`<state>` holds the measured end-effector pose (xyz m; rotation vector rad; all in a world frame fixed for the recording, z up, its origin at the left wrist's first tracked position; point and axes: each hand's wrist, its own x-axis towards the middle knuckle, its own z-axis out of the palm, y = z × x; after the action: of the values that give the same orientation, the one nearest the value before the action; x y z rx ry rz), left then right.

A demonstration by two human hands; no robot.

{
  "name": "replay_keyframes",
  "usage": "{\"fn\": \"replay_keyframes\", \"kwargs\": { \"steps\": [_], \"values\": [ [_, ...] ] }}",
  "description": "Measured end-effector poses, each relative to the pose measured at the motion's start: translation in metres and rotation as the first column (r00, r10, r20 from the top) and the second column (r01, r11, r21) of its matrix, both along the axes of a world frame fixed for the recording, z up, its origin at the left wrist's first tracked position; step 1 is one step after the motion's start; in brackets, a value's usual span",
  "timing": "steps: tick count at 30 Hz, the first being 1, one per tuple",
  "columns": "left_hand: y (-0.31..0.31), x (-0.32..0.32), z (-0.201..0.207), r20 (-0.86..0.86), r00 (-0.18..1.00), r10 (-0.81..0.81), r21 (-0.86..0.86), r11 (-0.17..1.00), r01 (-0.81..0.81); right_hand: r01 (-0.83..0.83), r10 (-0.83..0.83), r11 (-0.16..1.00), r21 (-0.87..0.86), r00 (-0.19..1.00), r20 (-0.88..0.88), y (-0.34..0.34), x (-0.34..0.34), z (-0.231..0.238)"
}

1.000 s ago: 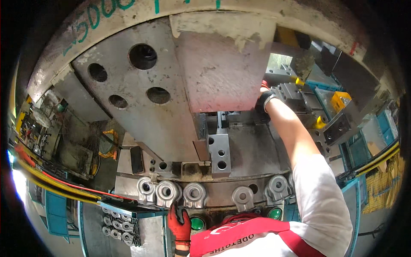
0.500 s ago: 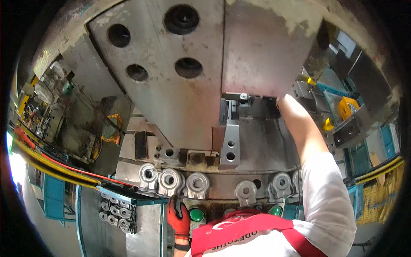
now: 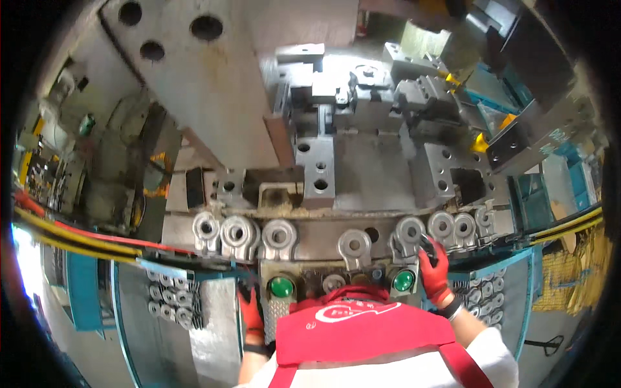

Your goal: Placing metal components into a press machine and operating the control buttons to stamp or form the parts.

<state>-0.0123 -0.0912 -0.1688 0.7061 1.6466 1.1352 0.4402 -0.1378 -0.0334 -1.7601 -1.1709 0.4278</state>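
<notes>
My left hand [image 3: 251, 310], in a red glove with dark fingertips, is held with fingers apart beside the left green push button [image 3: 281, 286]. My right hand [image 3: 436, 273], gloved the same way, has its fingers stretched toward a grey ring-ended metal part [image 3: 409, 233] on the machine's front ledge. Whether the fingertips touch that part is hard to make out. Just left of this hand sits the right green push button [image 3: 403, 280]. Another ring-ended part [image 3: 354, 246] stands between the two buttons, and a larger one [image 3: 279, 237] lies farther left.
Beyond the ledge is the press tooling [image 3: 349, 90], with a bright round piece [image 3: 370, 74] at its back. A thick steel block [image 3: 207, 84] hangs over the left side. Blue-framed bins with stacked metal parts [image 3: 173, 301] [image 3: 486, 294] flank me.
My right arm has come back from deep inside the press to the front ledge. My left hand stays near the left button. The view has shifted, exposing more tooling.
</notes>
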Motion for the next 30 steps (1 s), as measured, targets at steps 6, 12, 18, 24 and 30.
{"fn": "replay_keyframes", "kwargs": {
  "steps": [6,12,18,24,30],
  "values": [
    [-0.009,0.024,-0.046,-0.274,0.882,-0.384,-0.202,0.919,0.338,-0.012,-0.234,0.906,-0.424,0.819,-0.523,-0.09,0.031,-0.164],
    [-0.007,0.03,-0.043,-0.358,0.869,-0.342,-0.303,0.923,0.238,0.019,-0.322,0.835,-0.55,0.827,-0.46,-0.076,0.031,-0.184],
    [-0.005,0.028,-0.058,-0.253,0.924,-0.287,-0.174,0.953,0.248,-0.013,-0.229,0.875,-0.485,0.87,-0.436,-0.068,0.019,-0.155],
    [-0.002,0.023,-0.07,-0.291,0.913,-0.287,-0.158,0.955,0.25,0.003,-0.224,0.9,-0.436,0.862,-0.455,-0.064,0.014,-0.144],
    [-0.005,0.024,-0.064,-0.24,0.933,-0.269,-0.13,0.961,0.243,-0.049,-0.15,0.95,-0.307,0.792,-0.592,-0.065,0.016,-0.154]
  ]
}}
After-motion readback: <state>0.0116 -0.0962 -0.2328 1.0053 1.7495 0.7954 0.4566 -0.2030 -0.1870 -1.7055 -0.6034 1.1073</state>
